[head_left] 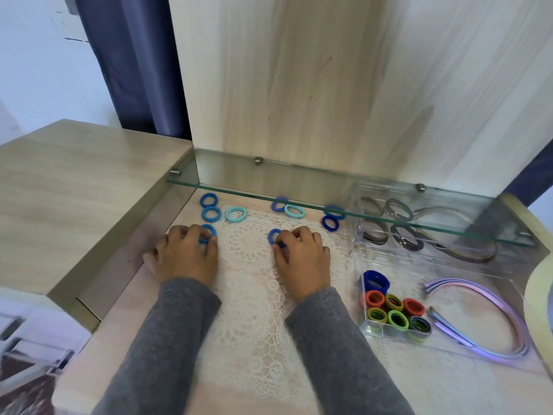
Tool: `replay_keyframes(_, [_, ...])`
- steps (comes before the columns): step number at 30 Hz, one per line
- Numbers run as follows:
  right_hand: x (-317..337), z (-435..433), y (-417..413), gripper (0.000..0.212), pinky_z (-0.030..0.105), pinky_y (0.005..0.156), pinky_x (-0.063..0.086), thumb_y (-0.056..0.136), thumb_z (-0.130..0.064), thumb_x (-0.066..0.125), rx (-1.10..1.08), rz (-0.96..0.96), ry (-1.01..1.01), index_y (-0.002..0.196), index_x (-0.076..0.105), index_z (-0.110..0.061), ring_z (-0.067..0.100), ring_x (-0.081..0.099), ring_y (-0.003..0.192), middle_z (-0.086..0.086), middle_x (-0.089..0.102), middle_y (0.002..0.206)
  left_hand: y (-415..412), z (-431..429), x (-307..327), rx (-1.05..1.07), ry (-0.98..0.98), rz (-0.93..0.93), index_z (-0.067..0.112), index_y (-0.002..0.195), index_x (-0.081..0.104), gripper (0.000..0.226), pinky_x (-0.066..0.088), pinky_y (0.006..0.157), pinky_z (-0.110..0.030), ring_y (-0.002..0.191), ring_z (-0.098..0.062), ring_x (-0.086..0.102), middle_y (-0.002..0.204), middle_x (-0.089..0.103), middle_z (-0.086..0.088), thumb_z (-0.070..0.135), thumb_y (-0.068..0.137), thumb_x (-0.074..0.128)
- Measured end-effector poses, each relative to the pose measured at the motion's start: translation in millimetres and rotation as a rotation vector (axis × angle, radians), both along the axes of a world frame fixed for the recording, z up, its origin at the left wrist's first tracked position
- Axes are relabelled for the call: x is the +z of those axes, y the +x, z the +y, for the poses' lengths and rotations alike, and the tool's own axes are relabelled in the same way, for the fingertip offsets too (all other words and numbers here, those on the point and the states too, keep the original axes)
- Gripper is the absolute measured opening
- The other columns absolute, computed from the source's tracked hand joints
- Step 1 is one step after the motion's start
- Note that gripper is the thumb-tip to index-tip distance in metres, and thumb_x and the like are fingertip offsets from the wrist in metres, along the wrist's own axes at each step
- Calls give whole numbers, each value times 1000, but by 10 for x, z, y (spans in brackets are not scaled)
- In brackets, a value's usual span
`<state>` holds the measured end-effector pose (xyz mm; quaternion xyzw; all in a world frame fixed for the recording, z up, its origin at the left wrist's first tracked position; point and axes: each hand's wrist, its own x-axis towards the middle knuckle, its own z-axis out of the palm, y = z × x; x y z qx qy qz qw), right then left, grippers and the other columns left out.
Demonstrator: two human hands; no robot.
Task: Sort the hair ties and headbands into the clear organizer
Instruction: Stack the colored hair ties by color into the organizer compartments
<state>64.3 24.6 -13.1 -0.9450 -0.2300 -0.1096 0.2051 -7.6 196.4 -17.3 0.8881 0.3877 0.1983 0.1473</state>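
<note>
Two long grey sleeves covered the person's forearms down to the wrists. The left sleeve (pixel 161 348) and the right sleeve (pixel 338 354) were of the same mid-grey, soft-looking, faintly heathered fabric, plain and of one colour from the lower edge of the view up to the wrist. Each sleeve was wide toward the elbow and narrowed to a simple cuff (pixel 191 287) that sat close at the wrist, with shallow folds just behind it. Beyond the cuffs the left hand (pixel 185 256) and the right hand (pixel 302 259) were bare.
</note>
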Motion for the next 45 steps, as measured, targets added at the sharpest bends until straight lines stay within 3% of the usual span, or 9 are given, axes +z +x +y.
replay_keyframes(4, [14, 17, 2, 24, 36, 85, 38, 94, -34, 48, -2, 23, 14, 116, 59, -30, 19, 43, 104, -2, 52, 113, -8, -46, -9, -129, 30, -57, 30, 98, 63, 13, 27, 93, -39, 107, -21, 48, 112, 57, 5, 30, 88, 55])
replay_keyframes(9, [-1, -5, 28, 21, 35, 84, 39, 95, -28, 48, 10, 41, 71, 111, 63, -27, 19, 45, 102, -1, 54, 110, -30, -93, 31, -248, 78, -46, 34, 89, 60, 7, 27, 90, -37, 102, -15, 51, 102, 60, 14, 30, 84, 57])
replay_keyframes(16, [-62, -58, 102, 15, 39, 83, 45, 90, -17, 57, 119, 48, 394, 99, 67, -24, 15, 46, 95, -5, 59, 101, -36, -173, 33, -540, 124, -56, 37, 90, 60, 10, 20, 89, -31, 105, -7, 54, 103, 63, 23, 30, 82, 62])
replay_keyframes(23, [-34, -16, 51, 15, 33, 78, 42, 92, -23, 55, 332, -41, 179, 101, 66, -26, 12, 45, 95, -10, 58, 102, 76, -65, 55, -282, 81, -82, 36, 109, 54, 19, 27, 97, -37, 111, -12, 51, 118, 60, 12, 33, 91, 47])
replay_keyframes(29, [3, 29, 44, 15, 31, 80, 38, 93, -20, 51, 382, -98, 54, 103, 63, -23, 13, 45, 95, -9, 57, 104, 208, 67, 19, -268, 121, -40, 32, 122, 55, 29, 29, 102, -43, 118, -17, 48, 128, 57, 7, 34, 94, 46])
replay_keyframes(37, [2, 21, 74, 25, 31, 82, 38, 92, -15, 48, 379, -44, 70, 111, 60, -26, 13, 44, 99, -7, 54, 106, 373, 166, -17, -340, 182, -42, 31, 113, 65, 26, 31, 95, -44, 113, -23, 49, 124, 57, 2, 27, 89, 55])
replay_keyframes(40, [8, -11, 92, 30, 30, 86, 36, 91, -15, 46, 297, -13, 156, 115, 58, -28, 12, 42, 104, -7, 54, 111, 374, 175, -28, -340, 156, -34, 30, 107, 67, 21, 30, 98, -44, 116, -23, 46, 126, 56, 3, 30, 89, 56])
replay_keyframes(45, [-13, -46, 118, 32, 34, 95, 35, 95, -21, 39, 122, 53, 88, 123, 53, -25, 15, 38, 113, -4, 50, 120, 300, 152, -24, -345, 93, -39, 28, 102, 64, 15, 36, 97, -41, 112, -21, 51, 121, 60, 2, 31, 91, 55])
